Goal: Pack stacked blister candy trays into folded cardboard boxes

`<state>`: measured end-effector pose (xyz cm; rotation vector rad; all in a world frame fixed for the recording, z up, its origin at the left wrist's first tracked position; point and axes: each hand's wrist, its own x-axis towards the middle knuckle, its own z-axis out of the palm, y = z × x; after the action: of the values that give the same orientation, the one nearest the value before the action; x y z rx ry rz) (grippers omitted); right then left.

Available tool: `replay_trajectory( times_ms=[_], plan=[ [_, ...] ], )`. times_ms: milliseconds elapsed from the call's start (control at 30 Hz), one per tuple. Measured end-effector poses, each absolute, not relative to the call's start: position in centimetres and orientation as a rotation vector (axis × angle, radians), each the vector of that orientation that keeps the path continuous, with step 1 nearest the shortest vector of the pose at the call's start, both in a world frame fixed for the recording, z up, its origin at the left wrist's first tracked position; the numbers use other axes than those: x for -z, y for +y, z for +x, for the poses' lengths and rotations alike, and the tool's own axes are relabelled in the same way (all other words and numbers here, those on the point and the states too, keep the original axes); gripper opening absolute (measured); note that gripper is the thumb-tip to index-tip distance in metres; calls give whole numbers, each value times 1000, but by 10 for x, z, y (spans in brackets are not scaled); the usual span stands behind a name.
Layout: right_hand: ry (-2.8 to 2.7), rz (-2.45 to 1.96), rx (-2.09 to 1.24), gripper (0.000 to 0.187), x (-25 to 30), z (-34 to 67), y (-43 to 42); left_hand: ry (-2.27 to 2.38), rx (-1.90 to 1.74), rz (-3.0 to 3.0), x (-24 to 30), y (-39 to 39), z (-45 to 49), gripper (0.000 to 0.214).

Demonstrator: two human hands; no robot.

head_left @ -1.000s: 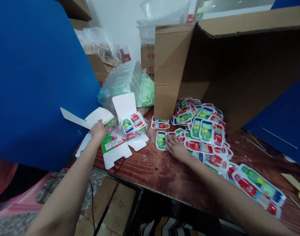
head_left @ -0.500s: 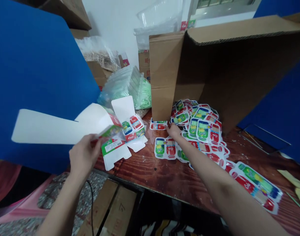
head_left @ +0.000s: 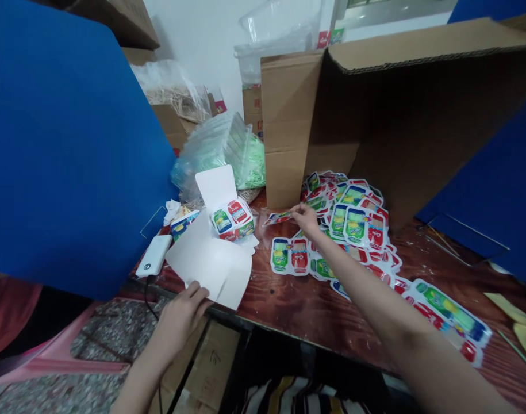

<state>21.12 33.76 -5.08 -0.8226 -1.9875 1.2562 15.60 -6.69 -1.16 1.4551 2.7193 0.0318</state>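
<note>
My left hand (head_left: pixel 183 315) grips the near edge of a flat white carton blank (head_left: pixel 211 263) at the table's front edge, white side up. My right hand (head_left: pixel 304 217) pinches a small printed packet (head_left: pixel 279 218) and lifts it just off the table near the cardboard box's corner. A small open carton (head_left: pixel 228 213) with two packets inside stands between my hands. A green and red double packet (head_left: pixel 289 255) lies flat below my right hand. Several more such packets are heaped in a pile (head_left: pixel 353 218) on the right.
A large cardboard box (head_left: pixel 375 115) lies on its side behind the pile. A blue board (head_left: pixel 64 149) stands at the left. A white power bank (head_left: pixel 154 255) lies by the table's left edge. Bags of green shred (head_left: pixel 228 149) sit behind. The wooden table (head_left: pixel 297 310) ends near me.
My left hand pulled the carton blank out of the air and toward me, down to the table's front edge. My right hand picked up a small packet near the box.
</note>
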Motion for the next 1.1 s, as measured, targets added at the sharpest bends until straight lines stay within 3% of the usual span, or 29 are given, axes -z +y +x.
replay_trajectory(
  times_ms=[267, 333, 400, 500, 600, 633, 700, 800, 967, 1100],
  plan=[
    [-2015, -454, -1240, 10, -18, 323, 333, 2847, 2, 1319, -2, -65, 172, 49],
    [-2006, -384, -1222, 8, -28, 352, 328, 2913, -248, 1355, -17, -62, 191, 44],
    [-1991, -346, -1255, 8, -31, 377, 321, 2864, -757, 1432, -28, -49, 213, 36],
    [-1967, -272, -1445, 10, -24, 402, 304, 2394, -1385, 1348, -24, -7, 243, 41],
    [-1938, -187, -1681, 14, -5, 411, 283, 1902, -1616, 1044, 6, 43, 260, 88],
    [-1941, -169, -1729, 15, 3, 411, 276, 1712, -1645, 910, 19, 57, 264, 92],
    [-2019, -169, -1739, 16, 19, 408, 270, 1363, -1549, 628, 44, 76, 269, 73],
    [-2333, -319, -1365, 16, 40, 405, 280, 1152, -1446, 225, 71, 83, 275, 53],
    [-2704, -626, -184, 50, 74, 409, 320, 1156, -1618, -81, 84, 74, 279, 48],
    [-2797, -597, 213, 43, 88, 411, 320, 1165, -1698, -246, 83, 75, 277, 44]
  ],
)
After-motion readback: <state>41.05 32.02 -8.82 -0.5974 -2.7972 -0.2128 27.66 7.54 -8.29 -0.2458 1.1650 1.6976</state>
